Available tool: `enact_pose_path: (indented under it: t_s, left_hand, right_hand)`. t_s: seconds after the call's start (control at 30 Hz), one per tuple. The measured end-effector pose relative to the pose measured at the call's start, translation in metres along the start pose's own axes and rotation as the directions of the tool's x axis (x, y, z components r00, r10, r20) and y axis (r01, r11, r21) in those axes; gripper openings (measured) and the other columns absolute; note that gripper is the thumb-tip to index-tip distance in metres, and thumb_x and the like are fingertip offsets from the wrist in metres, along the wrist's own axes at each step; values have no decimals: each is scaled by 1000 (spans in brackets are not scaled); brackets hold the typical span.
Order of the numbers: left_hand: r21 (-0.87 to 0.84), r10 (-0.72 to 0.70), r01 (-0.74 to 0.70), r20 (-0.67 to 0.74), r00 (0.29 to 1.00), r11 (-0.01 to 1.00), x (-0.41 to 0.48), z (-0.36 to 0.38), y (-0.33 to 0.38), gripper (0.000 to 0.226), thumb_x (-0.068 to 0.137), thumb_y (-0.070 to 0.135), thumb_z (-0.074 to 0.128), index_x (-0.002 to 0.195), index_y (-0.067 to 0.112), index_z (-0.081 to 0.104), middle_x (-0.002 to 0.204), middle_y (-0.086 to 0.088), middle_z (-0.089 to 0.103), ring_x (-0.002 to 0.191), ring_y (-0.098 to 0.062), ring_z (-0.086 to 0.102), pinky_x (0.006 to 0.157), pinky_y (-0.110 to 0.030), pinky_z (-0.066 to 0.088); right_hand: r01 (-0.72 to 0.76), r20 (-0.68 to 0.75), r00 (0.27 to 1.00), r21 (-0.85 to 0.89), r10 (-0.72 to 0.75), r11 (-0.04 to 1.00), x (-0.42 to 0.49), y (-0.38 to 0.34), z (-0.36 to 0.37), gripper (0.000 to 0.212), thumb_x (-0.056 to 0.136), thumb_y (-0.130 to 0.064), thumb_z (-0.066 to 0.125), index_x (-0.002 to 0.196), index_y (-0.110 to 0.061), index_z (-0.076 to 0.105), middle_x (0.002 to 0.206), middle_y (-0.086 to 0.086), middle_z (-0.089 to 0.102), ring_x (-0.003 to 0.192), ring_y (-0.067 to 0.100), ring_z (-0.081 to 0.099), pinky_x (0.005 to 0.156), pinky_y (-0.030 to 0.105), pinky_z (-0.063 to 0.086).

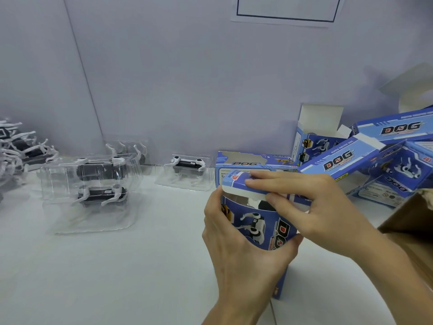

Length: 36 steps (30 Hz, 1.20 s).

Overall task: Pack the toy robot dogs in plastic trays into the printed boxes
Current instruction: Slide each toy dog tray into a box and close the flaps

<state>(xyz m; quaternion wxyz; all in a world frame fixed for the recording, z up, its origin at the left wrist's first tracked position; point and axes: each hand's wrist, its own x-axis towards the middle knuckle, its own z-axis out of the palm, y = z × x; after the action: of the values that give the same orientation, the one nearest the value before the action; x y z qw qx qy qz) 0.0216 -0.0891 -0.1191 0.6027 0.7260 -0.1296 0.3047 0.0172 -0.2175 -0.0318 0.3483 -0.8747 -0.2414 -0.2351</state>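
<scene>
Left hand [246,249] clasping glossy rectangular cardboard box [262,224], right hand [311,207] pinching its flap [236,181].

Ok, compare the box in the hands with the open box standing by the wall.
The held box is gripped by the left hand, while the open box stands untouched. The held box's top flap is pinched down by the right hand; the open box's white flap stands up. The held box is nearer the camera, the open box against the wall. Both are blue, upright, printed with a robot dog.
</scene>
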Motion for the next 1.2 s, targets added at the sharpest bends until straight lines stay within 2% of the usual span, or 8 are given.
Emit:
enact_pose_path:
  t_s: [0.13, 0.27, 0.43, 0.5, 0.63, 0.73, 0.87, 1.2]
  left_hand:
    - [-54, -19, 19, 10, 1000, 998, 1, -2, 0, 122, 42, 59, 85, 146, 50, 21, 140, 22, 46, 117, -12, 58, 94, -45, 55]
    - [-105, 1, -1, 7, 1000, 994, 1, -5, 1, 122, 47, 60, 83, 146, 60, 11, 138, 28, 47, 117, -7, 59, 93, -35, 55]
    - [-226, 18, -33, -69, 997, 973, 13, -22, -5, 55, 78, 47, 75, 125, 33, 51, 117, 32, 61, 110, 1, 61, 80, -4, 46]
    - [-229, 6, -25, -85, 996, 973, 14, -23, -7, 51, 78, 41, 78, 121, 33, 52, 114, 34, 61, 109, 2, 60, 80, -4, 45]
    - [-308, -91, 89, 7, 996, 947, 10, -20, -5, 73, 70, 42, 86, 133, 32, 50, 120, 27, 61, 115, 1, 60, 83, -7, 49]
    - [-376, -219, 250, 122, 968, 892, 17, -21, -9, 42, 87, 53, 69, 124, 35, 62, 115, 5, 68, 111, -19, 65, 84, -28, 57]
    - [-378, -249, 277, 122, 961, 883, 22, -22, -13, 38, 94, 44, 51, 123, 26, 68, 114, -3, 70, 100, -18, 68, 72, -9, 48]
    - [-363, -230, 244, 83, 970, 899, 20, -21, -17, 35, 94, 42, 53, 121, 27, 69, 112, 2, 71, 99, -13, 67, 75, -8, 46]
  right_hand:
    - [-53, 5, 999, 18, 53, 998, 0, -2, 4, 35, 88, -26, 57, 113, -47, 70, 128, -25, 63, 124, -15, 49, 92, 20, 54]
    - [-110, 11, 994, -5, 110, 994, 0, -6, 6, 37, 86, -30, 54, 110, -52, 71, 127, -31, 62, 124, -15, 49, 102, 34, 50]
    - [-135, -96, 987, -33, 131, 990, 0, -13, 8, 25, 76, -49, 66, 99, -48, 75, 112, -37, 66, 111, -11, 60, 94, 37, 54]
    - [-165, -140, 978, -59, 156, 984, 7, -18, 12, 24, 70, -58, 65, 90, -48, 73, 102, -39, 67, 101, -8, 65, 92, 38, 53]
    - [-206, -188, 965, -102, 184, 973, 17, -24, 17, 11, 72, -49, 70, 76, -39, 73, 91, -31, 70, 91, 3, 68, 86, 41, 54]
    - [-191, -198, 966, -126, 164, 973, 17, -26, 17, 14, 73, -48, 68, 74, -35, 73, 88, -23, 73, 87, 10, 70, 82, 42, 55]
    - [-196, -206, 965, -148, 164, 969, 17, -27, 16, 18, 75, -49, 66, 74, -33, 74, 85, -15, 75, 85, 14, 70, 79, 42, 54]
    - [-184, -186, 971, -164, 152, 969, 21, -26, 15, 22, 77, -51, 64, 78, -32, 74, 83, -5, 76, 86, 18, 70, 72, 44, 57]
